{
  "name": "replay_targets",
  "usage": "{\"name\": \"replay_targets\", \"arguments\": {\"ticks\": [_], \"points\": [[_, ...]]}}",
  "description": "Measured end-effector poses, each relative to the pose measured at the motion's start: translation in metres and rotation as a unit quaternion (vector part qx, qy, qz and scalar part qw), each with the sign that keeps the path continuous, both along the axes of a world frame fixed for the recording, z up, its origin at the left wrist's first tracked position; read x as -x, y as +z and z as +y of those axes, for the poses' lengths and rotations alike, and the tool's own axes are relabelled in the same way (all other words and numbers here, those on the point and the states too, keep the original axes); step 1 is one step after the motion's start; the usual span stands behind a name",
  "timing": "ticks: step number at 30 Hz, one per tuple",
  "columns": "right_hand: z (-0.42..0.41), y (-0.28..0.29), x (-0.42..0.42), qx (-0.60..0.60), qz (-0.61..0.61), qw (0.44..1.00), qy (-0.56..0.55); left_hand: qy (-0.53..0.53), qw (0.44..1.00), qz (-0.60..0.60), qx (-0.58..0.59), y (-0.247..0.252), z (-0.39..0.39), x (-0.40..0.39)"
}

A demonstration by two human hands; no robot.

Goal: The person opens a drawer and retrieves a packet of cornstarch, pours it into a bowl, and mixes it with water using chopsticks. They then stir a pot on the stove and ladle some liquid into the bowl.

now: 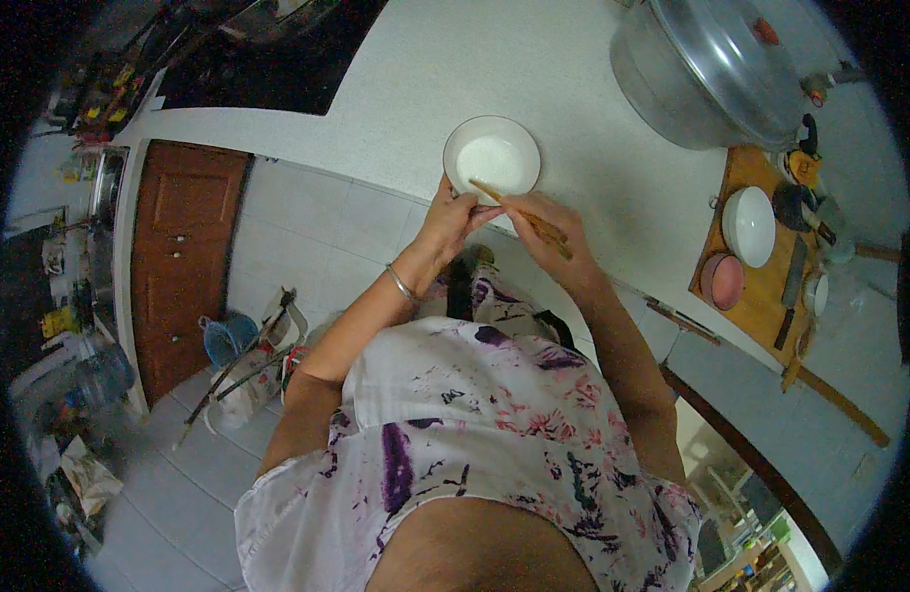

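Observation:
A round white bowl (530, 149) with a thin dark rim is at the near edge of the pale countertop (573, 89). White contents (492, 159), liquid or paste, cover its bottom. My left hand (455, 211) grips the bowl's near left side, thumb at the rim. In my right hand (547, 229) are brown chopsticks (486, 189), probably wooden, their tips slanting into the bowl. The fingers of both hands meet near the rim. Whether the bowl rests on the counter or is held just over its edge, I cannot tell.
A large lidded aluminium pot (670, 81) stands at the back right. Beside it a wooden cutting board (767, 300) carries a white bowl (749, 226), a pink bowl (722, 281) and a knife (794, 277). A black cooktop (270, 74) lies at upper left; a blue bucket (229, 340) is on the floor.

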State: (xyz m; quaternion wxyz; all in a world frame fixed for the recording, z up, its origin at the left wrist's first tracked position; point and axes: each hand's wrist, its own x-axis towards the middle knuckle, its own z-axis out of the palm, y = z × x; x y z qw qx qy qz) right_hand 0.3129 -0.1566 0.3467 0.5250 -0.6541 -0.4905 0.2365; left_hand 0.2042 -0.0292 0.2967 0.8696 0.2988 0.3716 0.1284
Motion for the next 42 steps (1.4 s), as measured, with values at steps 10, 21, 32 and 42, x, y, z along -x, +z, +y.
{"name": "replay_targets", "arguments": {"ticks": [10,21,32,42], "points": [[-0.009,0.008,-0.005,0.051,0.037,0.998,0.0,0.026,1.0,-0.009,0.013,0.008,0.001,-0.002],[-0.005,0.014,-0.006,0.026,-0.062,0.997,0.022,0.031,0.999,0.008,-0.014,0.003,-0.003,-0.003],[-0.005,0.015,0.0,0.046,-0.009,0.999,0.007,0.008,1.0,-0.015,0.007,-0.002,-0.002,-0.001],[-0.009,-0.004,-0.001,0.103,-0.008,0.994,-0.036,0.006,1.0,-0.009,0.0,-0.004,-0.001,0.0]]}}
